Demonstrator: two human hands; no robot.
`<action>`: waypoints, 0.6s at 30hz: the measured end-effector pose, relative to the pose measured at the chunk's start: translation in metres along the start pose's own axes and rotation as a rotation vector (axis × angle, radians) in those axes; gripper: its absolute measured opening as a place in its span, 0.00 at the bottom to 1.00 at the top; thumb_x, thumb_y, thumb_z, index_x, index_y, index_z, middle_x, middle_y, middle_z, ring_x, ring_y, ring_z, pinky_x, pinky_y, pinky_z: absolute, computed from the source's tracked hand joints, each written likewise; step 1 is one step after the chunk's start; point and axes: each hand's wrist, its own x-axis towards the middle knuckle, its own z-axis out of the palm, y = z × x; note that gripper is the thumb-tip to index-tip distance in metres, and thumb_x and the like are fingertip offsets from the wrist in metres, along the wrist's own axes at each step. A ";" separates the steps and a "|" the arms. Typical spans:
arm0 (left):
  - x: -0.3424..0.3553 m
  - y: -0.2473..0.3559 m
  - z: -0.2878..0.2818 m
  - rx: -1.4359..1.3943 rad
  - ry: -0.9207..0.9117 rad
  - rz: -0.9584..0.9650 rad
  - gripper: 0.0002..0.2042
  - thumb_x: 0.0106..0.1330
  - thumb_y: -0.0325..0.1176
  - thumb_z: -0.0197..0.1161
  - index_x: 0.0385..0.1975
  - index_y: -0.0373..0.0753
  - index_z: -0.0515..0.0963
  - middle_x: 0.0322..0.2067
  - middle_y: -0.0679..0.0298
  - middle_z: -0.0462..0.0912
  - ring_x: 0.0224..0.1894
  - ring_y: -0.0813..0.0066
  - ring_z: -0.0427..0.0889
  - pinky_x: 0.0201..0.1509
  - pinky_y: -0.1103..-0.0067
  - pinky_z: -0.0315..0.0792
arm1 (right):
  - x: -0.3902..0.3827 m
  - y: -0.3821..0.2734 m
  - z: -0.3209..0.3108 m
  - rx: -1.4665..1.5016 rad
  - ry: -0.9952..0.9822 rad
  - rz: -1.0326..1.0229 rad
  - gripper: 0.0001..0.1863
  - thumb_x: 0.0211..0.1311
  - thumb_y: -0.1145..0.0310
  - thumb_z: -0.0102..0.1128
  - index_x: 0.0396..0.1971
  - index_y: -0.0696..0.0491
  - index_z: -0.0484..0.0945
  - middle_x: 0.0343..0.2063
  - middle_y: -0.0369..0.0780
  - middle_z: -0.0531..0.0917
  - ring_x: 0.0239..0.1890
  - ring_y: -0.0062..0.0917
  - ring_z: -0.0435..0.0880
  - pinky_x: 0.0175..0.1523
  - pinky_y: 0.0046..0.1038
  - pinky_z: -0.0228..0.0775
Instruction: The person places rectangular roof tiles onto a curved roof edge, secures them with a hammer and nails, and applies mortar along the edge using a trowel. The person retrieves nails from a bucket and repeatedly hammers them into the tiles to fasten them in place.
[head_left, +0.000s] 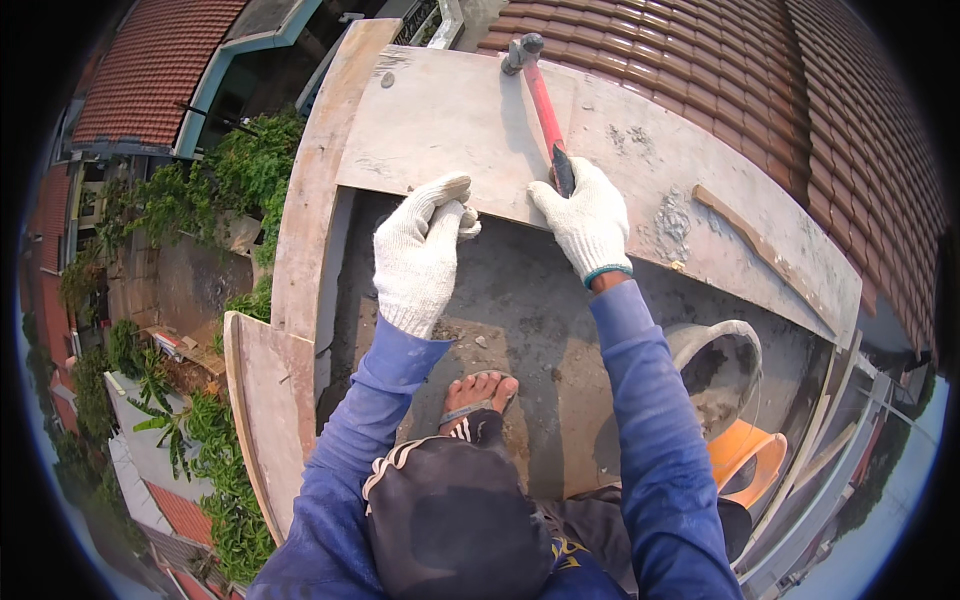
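My left hand (420,255), in a white knitted glove, is raised by the inner edge of a pale board (450,120), its fingers curled together; I cannot make out what they hold. A little to its right, my gloved right hand (582,215) grips the dark handle end of a red hammer (543,105). The hammer's metal head points away from me over the board, near the far edge beside the tiled roof.
A wooden strip (760,250) lies on the board. Below are a gritty concrete floor (530,300), my sandalled foot, a round bucket (722,350) and an orange container (755,465). Upright boards (260,400) edge the left, with trees and houses below. A tiled roof (670,40) rises beyond.
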 end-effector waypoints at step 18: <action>0.095 -0.042 0.051 0.724 -0.049 0.535 0.09 0.72 0.38 0.74 0.45 0.42 0.93 0.40 0.57 0.94 0.47 0.56 0.90 0.57 0.64 0.81 | 0.004 0.003 0.002 0.030 -0.039 0.009 0.23 0.62 0.47 0.74 0.44 0.51 0.85 0.42 0.49 0.88 0.49 0.48 0.88 0.56 0.48 0.78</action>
